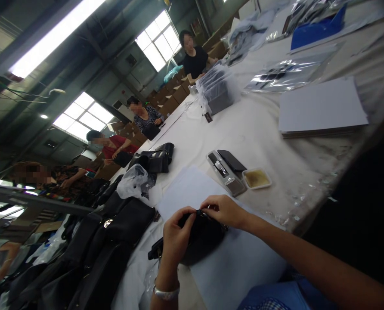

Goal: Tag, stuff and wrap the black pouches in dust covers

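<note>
A small black bag (203,243) rests on a pale sheet (243,262) in front of me, its top edge towards my fingers. My left hand (176,234) pinches that edge between thumb and fingertips, and its wrist wears a silver bracelet. Close beside it, my right hand (222,210) is closed in a pinch on the same edge of the bag. The fingertips of both hands almost meet there. What exact part they grip is too small and dark to make out. A black strap end (155,249) sticks out left of the bag.
Many black bags (127,228) are heaped on the left, with a crumpled plastic bag (133,181) beyond. Ahead lie a grey case (226,172) and a shallow dish (257,178) of yellowish stuff. A stack of white sheets (323,105) lies right. Several co-workers sit across the table.
</note>
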The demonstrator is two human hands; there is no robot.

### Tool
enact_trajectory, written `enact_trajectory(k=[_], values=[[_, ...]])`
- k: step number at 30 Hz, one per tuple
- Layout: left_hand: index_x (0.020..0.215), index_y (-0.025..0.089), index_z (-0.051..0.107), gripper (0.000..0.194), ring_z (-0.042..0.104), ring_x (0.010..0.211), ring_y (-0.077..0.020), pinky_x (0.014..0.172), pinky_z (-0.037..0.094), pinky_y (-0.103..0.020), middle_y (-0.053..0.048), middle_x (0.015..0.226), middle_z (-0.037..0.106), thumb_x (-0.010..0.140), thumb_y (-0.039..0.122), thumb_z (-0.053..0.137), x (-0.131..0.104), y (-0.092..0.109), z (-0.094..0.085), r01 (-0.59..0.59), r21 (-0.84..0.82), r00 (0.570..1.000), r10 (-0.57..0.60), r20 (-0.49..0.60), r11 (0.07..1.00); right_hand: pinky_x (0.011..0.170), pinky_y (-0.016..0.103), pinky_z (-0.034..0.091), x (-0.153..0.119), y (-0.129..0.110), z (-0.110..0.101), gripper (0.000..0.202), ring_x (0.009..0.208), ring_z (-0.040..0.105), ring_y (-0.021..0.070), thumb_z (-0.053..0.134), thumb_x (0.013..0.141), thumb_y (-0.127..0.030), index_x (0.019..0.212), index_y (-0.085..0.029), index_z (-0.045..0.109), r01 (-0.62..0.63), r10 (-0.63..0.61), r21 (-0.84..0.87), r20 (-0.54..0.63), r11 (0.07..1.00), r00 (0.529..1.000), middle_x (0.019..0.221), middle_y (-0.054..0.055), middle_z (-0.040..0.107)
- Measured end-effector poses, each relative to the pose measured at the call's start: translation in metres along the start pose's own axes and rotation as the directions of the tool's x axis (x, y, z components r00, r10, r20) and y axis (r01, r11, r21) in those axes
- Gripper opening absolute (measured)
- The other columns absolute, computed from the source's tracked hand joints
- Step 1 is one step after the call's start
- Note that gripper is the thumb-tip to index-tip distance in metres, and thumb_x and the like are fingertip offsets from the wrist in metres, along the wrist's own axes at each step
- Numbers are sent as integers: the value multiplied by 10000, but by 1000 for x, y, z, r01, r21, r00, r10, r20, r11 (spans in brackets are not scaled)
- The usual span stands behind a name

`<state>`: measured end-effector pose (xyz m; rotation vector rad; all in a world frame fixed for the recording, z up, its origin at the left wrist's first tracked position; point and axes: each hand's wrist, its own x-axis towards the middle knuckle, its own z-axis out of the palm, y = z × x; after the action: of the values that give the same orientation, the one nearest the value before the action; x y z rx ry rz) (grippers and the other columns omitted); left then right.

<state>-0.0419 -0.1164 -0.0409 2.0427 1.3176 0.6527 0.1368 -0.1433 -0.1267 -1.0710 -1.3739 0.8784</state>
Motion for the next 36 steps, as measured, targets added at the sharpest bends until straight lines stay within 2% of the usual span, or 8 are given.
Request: enact_trajectory(k=[4,8,13,19,26,31,33,36], values=[[892,235,727,154,679,978,-226,915,493,-342,-13,952,758,820,356,665,2,0,2,0,27,1000,1,-13,1000,773,285,520,-9,5,5,166,812,668,172,581,876,-244,927,-237,740,111,-135,-182,-121,977,984,895,39,731],[907,237,722,158,676,971,-223,923,482,-351,-13,960,753,833,357,650,4,-2,2,-15,59,1000,16,-11,998,863,333,490,-18,13,4,185,890,663,204,558,904,-246,962,-260,734,183,-251,-370,-144,911,957,943,54,738],[906,240,715,159,681,910,-217,855,491,-337,-5,920,748,840,363,639,5,-2,3,1,111,999,2,-33,994,851,327,500,-25,16,-8,167,856,661,194,560,910,-248,954,-249,721,84,-174,-265,-336,961,926,908,42,720],[894,232,715,147,687,902,-214,845,497,-331,-6,907,752,842,339,628,5,2,4,-13,100,999,17,-42,995,780,286,523,-19,10,0,192,808,659,153,639,877,-296,1054,-228,668,63,-80,-86,-211,994,974,992,30,693],[893,234,711,138,682,901,-208,855,489,-326,-2,906,748,844,334,629,2,5,3,-13,101,1000,16,-24,995,796,279,475,-10,8,6,128,845,644,163,580,919,-251,858,-234,691,142,-173,-216,-129,966,976,885,19,695],[908,240,704,135,675,921,-210,867,484,-336,-3,926,744,857,329,616,2,0,3,-21,122,998,27,-54,992,777,293,460,-18,13,-13,129,835,635,182,552,937,-287,874,-237,653,44,-135,-326,-262,945,955,898,29,690],[914,240,699,137,673,926,-210,866,484,-339,-6,929,741,864,330,609,4,-1,3,-26,146,998,35,-60,989,782,301,467,-23,14,-21,126,838,631,191,538,942,-302,890,-234,631,7,-109,-293,-331,956,937,905,36,681],[903,231,692,124,663,957,-209,894,478,-342,-20,961,734,867,314,606,10,3,3,-97,181,994,104,-31,979,802,304,472,-28,10,-27,145,855,632,192,508,958,-320,922,-235,620,25,-91,-207,-313,978,945,902,34,683]])
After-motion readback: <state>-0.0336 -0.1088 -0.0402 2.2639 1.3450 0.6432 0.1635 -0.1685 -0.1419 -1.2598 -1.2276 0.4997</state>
